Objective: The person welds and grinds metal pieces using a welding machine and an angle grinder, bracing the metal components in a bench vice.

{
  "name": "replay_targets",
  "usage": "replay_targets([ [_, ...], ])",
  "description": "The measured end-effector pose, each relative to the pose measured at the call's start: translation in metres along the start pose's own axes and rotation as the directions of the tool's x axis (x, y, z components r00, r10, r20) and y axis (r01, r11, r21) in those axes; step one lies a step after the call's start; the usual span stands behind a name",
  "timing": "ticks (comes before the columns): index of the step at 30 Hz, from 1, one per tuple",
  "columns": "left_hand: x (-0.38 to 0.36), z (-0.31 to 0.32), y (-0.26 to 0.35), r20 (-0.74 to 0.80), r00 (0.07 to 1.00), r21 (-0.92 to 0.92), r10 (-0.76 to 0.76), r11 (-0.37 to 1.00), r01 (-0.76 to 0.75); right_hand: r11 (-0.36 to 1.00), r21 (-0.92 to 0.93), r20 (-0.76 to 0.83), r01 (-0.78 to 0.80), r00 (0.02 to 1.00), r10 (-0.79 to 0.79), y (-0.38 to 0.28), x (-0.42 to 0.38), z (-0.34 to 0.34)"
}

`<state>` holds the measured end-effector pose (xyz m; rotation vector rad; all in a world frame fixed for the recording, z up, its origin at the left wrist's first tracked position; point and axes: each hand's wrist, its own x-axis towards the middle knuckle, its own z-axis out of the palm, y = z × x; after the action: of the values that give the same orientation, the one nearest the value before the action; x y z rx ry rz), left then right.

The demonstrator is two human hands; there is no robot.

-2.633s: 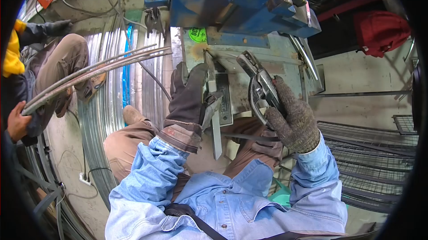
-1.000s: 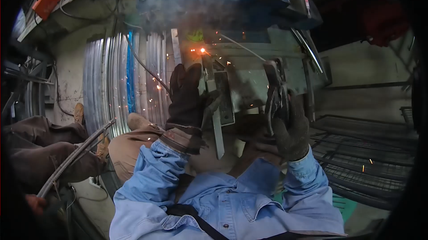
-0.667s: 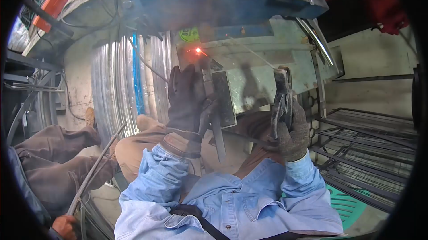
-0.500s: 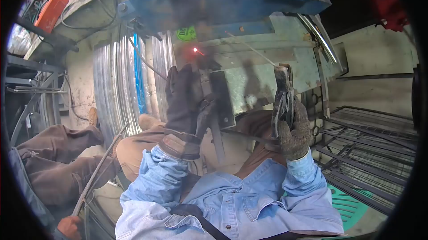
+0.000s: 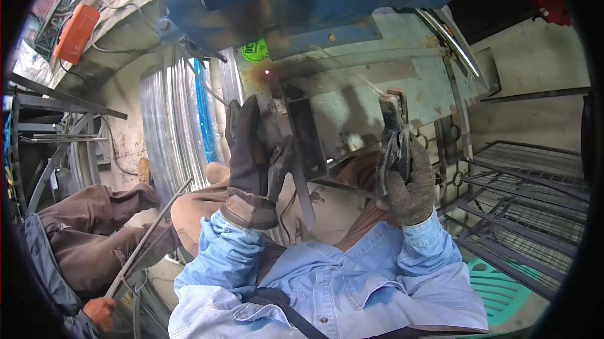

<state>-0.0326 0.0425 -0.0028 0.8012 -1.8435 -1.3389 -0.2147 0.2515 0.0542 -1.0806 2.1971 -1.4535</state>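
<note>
My left hand (image 5: 248,156), in a dark work glove, has its fingers stretched forward and the thumb apart. It is right beside a flat metal bar (image 5: 303,203) that runs from near my lap to the workpiece. At the bar's far end a small spot (image 5: 267,72) glows red. In a grey knit glove, my right hand (image 5: 412,181) grips a welding electrode holder (image 5: 393,115). A thin welding electrode (image 5: 352,69) sticks out of its jaws, pointing forward and left. A dark rectangular metal piece (image 5: 307,137) lies just right of the bar.
A blue metal frame (image 5: 308,15) spans the front above a pale metal plate (image 5: 396,81). Long metal profiles (image 5: 167,118) lie left. Another person's hand (image 5: 99,314) holds a rod (image 5: 148,238) at lower left. Black wire racks (image 5: 522,200) and a green plastic item (image 5: 497,292) are right.
The red glow has become smaller and dimmer, and the haze has thinned. Both hands keep their poses; the view has shifted slightly. The other person's hand shows more fully.
</note>
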Motion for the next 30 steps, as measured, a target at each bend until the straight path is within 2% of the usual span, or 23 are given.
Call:
replay_targets([
  [1,-0.005,-0.003,0.008,-0.018,0.999,0.102,0.034,0.994,-0.032,0.995,0.101,-0.013,-0.02,1.0,0.022,-0.001,-0.001,0.0],
  [2,-0.013,-0.007,0.015,-0.017,0.999,0.114,0.04,0.993,-0.038,0.993,0.114,-0.016,-0.017,1.0,0.019,0.0,-0.004,0.0],
  [4,-0.035,-0.019,0.028,0.125,0.985,0.225,0.119,0.964,-0.145,0.99,0.135,-0.049,-0.031,0.998,0.037,0.003,-0.01,-0.002],
  [5,-0.041,-0.027,0.032,0.195,0.958,0.467,0.209,0.839,-0.278,0.991,0.133,-0.052,-0.036,0.998,0.043,0.004,-0.013,-0.005],
  [6,-0.051,-0.028,0.039,0.2,0.957,0.477,0.211,0.832,-0.283,0.991,0.131,-0.055,-0.041,0.997,0.049,0.005,-0.016,-0.007],
  [9,-0.081,-0.02,0.058,0.316,0.945,0.525,0.082,0.815,-0.246,0.987,0.158,-0.127,-0.01,0.991,0.031,0.019,-0.026,-0.007],
  [11,-0.098,-0.013,0.064,0.36,0.932,0.595,0.048,0.758,-0.269,0.929,0.36,-0.09,-0.082,0.988,0.122,0.029,-0.032,-0.004],
  [12,-0.101,-0.008,0.071,0.375,0.925,0.643,0.052,0.704,-0.301,0.924,0.374,-0.093,-0.077,0.988,0.12,0.041,-0.035,-0.001],
  [16,-0.097,0.001,0.084,0.341,0.939,0.684,0.042,0.674,-0.279,0.843,0.521,-0.088,-0.134,0.974,0.209,0.06,-0.046,0.012],
  [17,-0.098,0.003,0.082,0.337,0.94,0.695,0.051,0.661,-0.285,0.785,0.607,-0.08,-0.12,0.974,0.211,0.064,-0.048,0.016],
  [18,-0.1,0.003,0.082,0.34,0.939,0.699,0.055,0.653,-0.291,0.592,0.794,-0.006,-0.136,0.973,0.232,0.077,-0.049,0.019],
  [19,-0.101,0.004,0.082,0.329,0.943,0.706,0.05,0.651,-0.28,0.335,0.93,0.068,-0.153,0.965,0.252,0.089,-0.049,0.022],
  [20,-0.103,0.005,0.082,0.317,0.947,0.711,0.044,0.65,-0.268,0.072,0.983,0.141,-0.166,0.952,0.27,0.093,-0.046,0.023],
  [21,-0.104,0.005,0.078,0.322,0.946,0.712,0.046,0.646,-0.274,0.438,0.896,-0.016,-0.072,0.981,0.193,0.094,-0.05,0.03],
  [22,-0.105,0.003,0.072,0.32,0.946,0.714,0.049,0.644,-0.275,0.735,0.676,-0.136,0.045,0.989,0.064,0.096,-0.053,0.033],
  [26,-0.107,0.003,0.074,0.3,0.954,0.712,0.011,0.663,-0.231,0.758,0.648,-0.133,0.067,0.991,0.026,0.095,-0.046,0.029],
  [27,-0.107,0.003,0.073,0.299,0.954,0.712,0.01,0.663,-0.231,0.435,0.898,-0.033,-0.061,0.978,0.205,0.094,-0.041,0.027],
  [29,-0.106,0.002,0.071,0.318,0.948,0.706,0.018,0.662,-0.25,0.026,0.989,0.128,-0.145,0.936,0.326,0.09,-0.04,0.023],
  [30,-0.106,0.002,0.072,0.318,0.948,0.706,0.017,0.663,-0.249,0.589,0.804,-0.069,-0.078,0.972,0.224,0.087,-0.043,0.021],
])
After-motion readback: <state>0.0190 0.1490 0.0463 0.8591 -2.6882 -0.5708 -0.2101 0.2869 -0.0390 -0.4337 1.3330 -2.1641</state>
